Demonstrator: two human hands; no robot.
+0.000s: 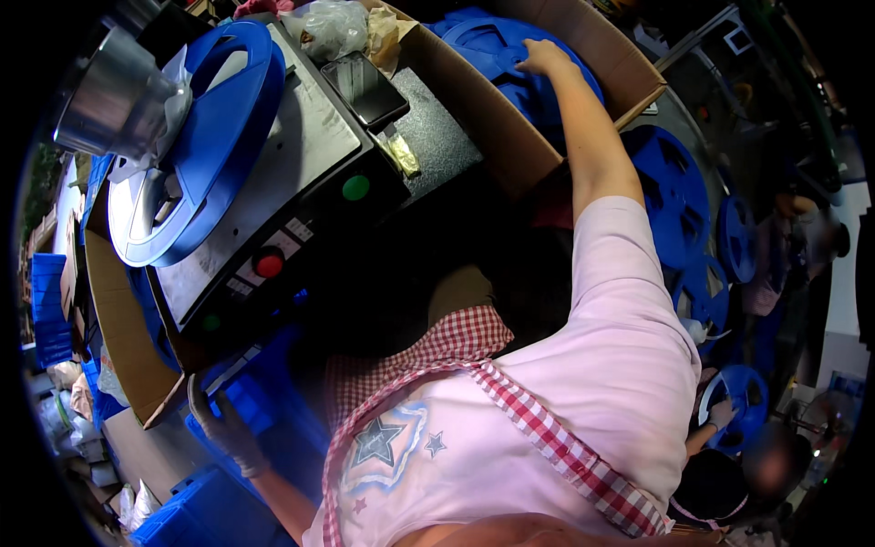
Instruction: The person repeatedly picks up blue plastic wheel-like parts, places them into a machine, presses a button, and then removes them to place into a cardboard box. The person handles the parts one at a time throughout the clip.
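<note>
Cardboard walls (622, 66) flank the blue reel (494, 60) under the right hand (549, 58), grip unclear; left hand's (228, 434) apart

Right hand (550, 60) inside an open cardboard box (620, 50), fingers (529, 65) on a large blue plastic reel (488, 50); left hand (228, 433), gloved in grey, near a blue bin (264, 406)

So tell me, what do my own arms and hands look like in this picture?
The right arm wears a pale pink, short fabric sleeve; its forearm and fingers look bare. The left fingers seem covered by a thin greyish glove ending at the wrist, with bare forearm beyond. The left sleeve is hard to make out.
</note>
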